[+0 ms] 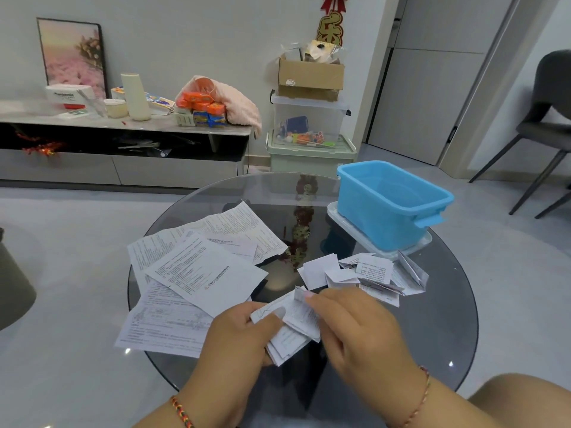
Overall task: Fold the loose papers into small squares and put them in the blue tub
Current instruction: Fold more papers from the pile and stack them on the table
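Observation:
A partly folded printed paper (293, 330) is held above the near part of the round glass table (448, 304). My left hand (238, 338) grips its left side with the thumb on top. My right hand (355, 325) pinches its upper right edge. Several loose printed sheets (197, 270) lie spread out on the table's left half. A heap of folded paper squares (364, 273) lies right of centre. The open blue tub (389, 202) stands on its clear lid (340, 220) at the far right, and its inside looks bare.
Beyond the table a low cabinet (123, 128) carries boxes and bottles. Stacked storage bins (310, 134) with a cardboard box on top stand behind the table. A grey chair (547, 118) is at the far right. My knee (522, 396) shows at the lower right.

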Motion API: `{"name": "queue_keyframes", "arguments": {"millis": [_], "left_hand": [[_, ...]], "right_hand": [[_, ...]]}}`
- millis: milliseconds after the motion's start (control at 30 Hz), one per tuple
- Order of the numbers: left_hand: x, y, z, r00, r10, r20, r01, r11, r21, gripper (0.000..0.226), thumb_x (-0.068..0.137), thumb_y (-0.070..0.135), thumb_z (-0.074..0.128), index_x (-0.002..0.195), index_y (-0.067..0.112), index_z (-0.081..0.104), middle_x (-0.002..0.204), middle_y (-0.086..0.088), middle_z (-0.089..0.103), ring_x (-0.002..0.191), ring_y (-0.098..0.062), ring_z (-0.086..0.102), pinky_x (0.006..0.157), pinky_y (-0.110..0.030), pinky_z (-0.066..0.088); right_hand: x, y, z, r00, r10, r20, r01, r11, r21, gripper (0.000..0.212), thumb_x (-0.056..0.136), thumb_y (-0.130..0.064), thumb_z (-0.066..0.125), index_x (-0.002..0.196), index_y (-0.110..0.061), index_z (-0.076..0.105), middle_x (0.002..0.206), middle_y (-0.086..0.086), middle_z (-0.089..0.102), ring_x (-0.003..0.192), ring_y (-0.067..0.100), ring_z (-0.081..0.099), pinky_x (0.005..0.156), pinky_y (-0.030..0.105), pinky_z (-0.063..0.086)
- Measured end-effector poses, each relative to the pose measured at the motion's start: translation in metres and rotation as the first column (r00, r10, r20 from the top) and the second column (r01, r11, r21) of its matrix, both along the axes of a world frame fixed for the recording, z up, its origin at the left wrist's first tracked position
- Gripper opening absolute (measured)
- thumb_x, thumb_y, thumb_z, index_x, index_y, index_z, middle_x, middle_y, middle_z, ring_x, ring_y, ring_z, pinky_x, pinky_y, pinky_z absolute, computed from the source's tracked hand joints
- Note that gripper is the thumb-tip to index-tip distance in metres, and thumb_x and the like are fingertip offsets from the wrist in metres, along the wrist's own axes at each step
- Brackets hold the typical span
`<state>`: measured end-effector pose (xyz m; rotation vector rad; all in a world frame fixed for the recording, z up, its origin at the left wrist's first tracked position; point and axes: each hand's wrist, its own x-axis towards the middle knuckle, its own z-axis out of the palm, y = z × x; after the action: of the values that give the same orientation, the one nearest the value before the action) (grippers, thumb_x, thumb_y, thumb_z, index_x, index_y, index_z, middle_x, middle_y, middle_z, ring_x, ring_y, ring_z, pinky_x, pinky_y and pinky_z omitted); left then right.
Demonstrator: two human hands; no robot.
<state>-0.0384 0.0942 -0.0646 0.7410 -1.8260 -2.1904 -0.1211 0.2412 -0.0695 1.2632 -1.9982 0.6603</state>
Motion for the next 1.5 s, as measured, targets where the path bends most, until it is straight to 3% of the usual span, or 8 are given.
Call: {"name": "queue_keyframes", "arguments": {"millis": [433, 600, 700, 833, 933, 1133, 1300, 1500], "left_hand": [[-0.001, 0.004, 0.002, 0.998, 0.007, -0.063, 0.005, 0.982, 0.191, 0.026, 0.095, 0.021, 0.052, 0.096, 0.0, 0.069, 0.091, -0.016, 0.073, 0.085, -0.03, 0.07, 0.074, -0.04, 0.054], [0.003, -0.001, -0.003, 0.999, 0.0, -0.042, -0.005, 0.994, -0.113, 0.006, 0.084, 0.01, 0.068, 0.083, 0.012, 0.074, 0.078, -0.012, 0.073, 0.073, -0.027, 0.068, 0.067, -0.037, 0.051], [0.005, -0.003, 0.002, 0.999, 0.037, 0.002, -0.035, 0.96, -0.279, 0.005, 0.084, 0.017, 0.069, 0.082, 0.021, 0.072, 0.075, 0.003, 0.074, 0.073, -0.016, 0.07, 0.073, -0.041, 0.055], [0.007, -0.004, 0.009, 0.997, 0.058, 0.049, -0.04, 0.948, -0.316, 0.004, 0.084, 0.021, 0.068, 0.084, 0.023, 0.071, 0.075, 0.007, 0.074, 0.071, -0.011, 0.07, 0.076, -0.041, 0.057], [0.006, -0.005, 0.01, 0.995, 0.07, 0.07, -0.043, 0.942, -0.333, 0.003, 0.084, 0.022, 0.068, 0.084, 0.024, 0.071, 0.076, 0.008, 0.074, 0.072, -0.011, 0.07, 0.075, -0.042, 0.057], [0.003, -0.006, 0.01, 0.995, 0.077, 0.062, -0.044, 0.905, -0.423, 0.0, 0.084, 0.027, 0.068, 0.084, 0.027, 0.067, 0.077, 0.009, 0.073, 0.07, -0.006, 0.069, 0.066, -0.034, 0.059], [0.003, -0.009, 0.005, 0.998, 0.038, 0.058, -0.004, 0.868, -0.496, 0.002, 0.085, 0.03, 0.066, 0.084, 0.031, 0.065, 0.08, 0.015, 0.072, 0.073, 0.001, 0.067, 0.06, -0.021, 0.054], [0.001, -0.012, 0.001, 1.0, -0.005, 0.024, 0.017, 0.821, -0.571, 0.003, 0.086, 0.03, 0.064, 0.084, 0.033, 0.065, 0.077, 0.015, 0.071, 0.071, -0.003, 0.066, 0.058, -0.017, 0.047]], "right_hand": [[0.019, -0.015, -0.013, 0.995, 0.097, 0.013, -0.097, 0.995, 0.023, 0.016, 0.083, -0.009, 0.059, 0.089, -0.005, 0.073, 0.078, 0.007, 0.063, 0.072, 0.026, 0.058, 0.065, 0.036, 0.048], [0.014, -0.004, 0.006, 0.949, 0.231, 0.215, -0.24, 0.971, 0.016, 0.015, 0.076, -0.01, 0.062, 0.087, -0.009, 0.072, 0.089, 0.003, 0.066, 0.082, 0.02, 0.062, 0.073, 0.032, 0.05], [-0.02, 0.006, 0.037, 0.94, 0.009, 0.341, -0.007, 1.0, -0.007, 0.013, 0.083, -0.02, 0.058, 0.086, -0.017, 0.07, 0.085, -0.009, 0.064, 0.081, 0.004, 0.056, 0.075, 0.017, 0.044], [-0.075, 0.013, 0.059, 0.829, -0.271, 0.488, 0.128, 0.943, 0.306, 0.012, 0.089, -0.027, 0.061, 0.093, -0.024, 0.072, 0.082, -0.022, 0.058, 0.082, -0.004, 0.051, 0.074, 0.008, 0.039], [-0.092, 0.004, 0.056, 0.84, -0.391, 0.375, 0.11, 0.801, 0.589, 0.021, 0.086, -0.036, 0.065, 0.105, -0.027, 0.066, 0.099, -0.011, 0.062, 0.1, 0.009, 0.048, 0.085, 0.027, 0.044], [-0.096, -0.013, 0.047, 0.874, -0.43, 0.226, 0.1, 0.614, 0.783, 0.034, 0.082, -0.044, 0.067, 0.11, -0.027, 0.057, 0.102, -0.008, 0.06, 0.093, 0.013, 0.041, 0.076, 0.024, 0.029], [-0.093, -0.014, 0.049, 0.911, -0.358, 0.205, 0.069, 0.621, 0.78, 0.016, 0.086, -0.038, 0.062, 0.094, -0.024, 0.064, 0.09, -0.007, 0.047, 0.09, 0.014, 0.038, 0.075, 0.025, 0.032], [-0.048, 0.007, 0.083, 0.815, -0.014, 0.579, -0.323, 0.819, 0.474, 0.012, 0.088, -0.023, 0.064, 0.094, -0.029, 0.072, 0.086, -0.016, 0.058, 0.085, -0.002, 0.048, 0.076, 0.012, 0.039]]}}
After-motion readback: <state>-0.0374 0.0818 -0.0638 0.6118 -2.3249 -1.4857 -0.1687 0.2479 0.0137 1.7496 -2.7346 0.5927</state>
